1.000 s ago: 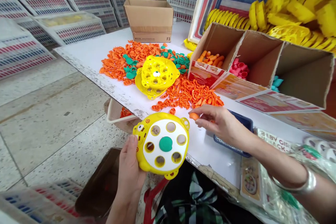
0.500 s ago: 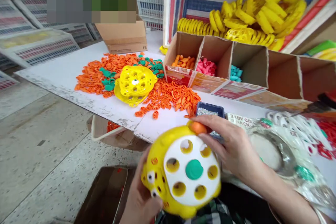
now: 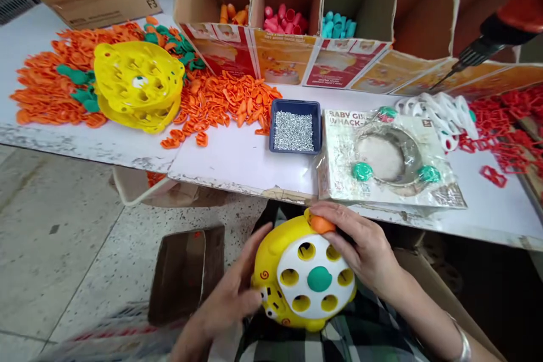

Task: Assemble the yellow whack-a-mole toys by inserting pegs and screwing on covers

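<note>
A yellow animal-faced toy shell (image 3: 265, 249) rests above my lap, tilted with its face to the left. Its white round plate (image 3: 292, 308) has several holes around a green centre knob (image 3: 319, 279). My left hand (image 3: 227, 297) cups the toy's left side, fingers along the rim and thumb by the face. At the top edge, my right hand (image 3: 367, 246) pinches a small orange piece (image 3: 322, 224) against the shell with thumb and fingers. How firmly that piece sits on the shell cannot be seen.
Beyond lie a blue tray of screws (image 3: 293, 131), a plastic-wrapped ring fixture (image 3: 390, 181), stacked yellow shells (image 3: 138, 76), and loose orange pieces (image 3: 216, 102). A cardboard divider box (image 3: 288, 59) stands behind. A power screwdriver (image 3: 487, 39) hangs at right; an open carton (image 3: 182, 277) is on the floor.
My view has tilted down and turned right, bringing the tray and the fixture into full view. The toy sits closer to my lap. My left hand's hold has shifted slightly; my right stays on the orange piece.
</note>
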### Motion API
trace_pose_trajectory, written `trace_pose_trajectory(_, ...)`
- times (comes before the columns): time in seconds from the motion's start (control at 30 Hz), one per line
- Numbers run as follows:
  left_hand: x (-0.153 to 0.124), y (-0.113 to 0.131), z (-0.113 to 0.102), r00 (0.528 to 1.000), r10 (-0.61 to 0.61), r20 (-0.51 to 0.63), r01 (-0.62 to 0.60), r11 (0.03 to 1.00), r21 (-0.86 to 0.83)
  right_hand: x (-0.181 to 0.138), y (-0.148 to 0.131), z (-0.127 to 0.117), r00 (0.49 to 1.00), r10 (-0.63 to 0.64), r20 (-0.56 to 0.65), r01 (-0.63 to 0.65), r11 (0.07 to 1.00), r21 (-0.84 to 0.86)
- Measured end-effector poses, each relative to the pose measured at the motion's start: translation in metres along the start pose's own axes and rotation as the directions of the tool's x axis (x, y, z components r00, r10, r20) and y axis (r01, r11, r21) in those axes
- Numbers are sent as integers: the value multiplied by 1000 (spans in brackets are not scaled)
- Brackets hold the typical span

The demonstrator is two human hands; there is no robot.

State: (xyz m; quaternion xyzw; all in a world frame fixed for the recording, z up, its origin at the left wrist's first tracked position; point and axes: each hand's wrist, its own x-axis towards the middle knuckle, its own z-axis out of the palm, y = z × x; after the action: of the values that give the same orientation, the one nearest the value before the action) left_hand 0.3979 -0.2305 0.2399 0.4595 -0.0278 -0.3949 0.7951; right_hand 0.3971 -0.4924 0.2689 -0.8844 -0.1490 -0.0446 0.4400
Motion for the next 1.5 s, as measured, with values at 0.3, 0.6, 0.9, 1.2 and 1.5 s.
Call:
trace_pose_trajectory(0.3, 55, 69, 45, 996, -6, -84, 56, 793, 606, 7, -10, -12, 998, 2, -61, 2, 998, 61)
trace_pose_trajectory(0.6, 50, 68, 55, 984, 28, -177, 103, 722, 684, 13, -6, -21, 998, -9, 66, 3, 996, 88)
trace_pose_trajectory(0.9, 52, 72, 63, 989, 59, -137, 63, 668, 742, 22, -10, -26, 995, 27, 98, -41, 988, 150)
trace_pose_trajectory(1.2, 53, 71, 66, 991, 62, -116, 48, 645, 762, 26, -7, -29, 991, 51, 126, -79, 970, 231)
trace_pose_trajectory(1.5, 53, 73, 68, 991, 17, -131, 92, 622, 778, 26, -2, -29, 995, 8, 95, -29, 974, 224)
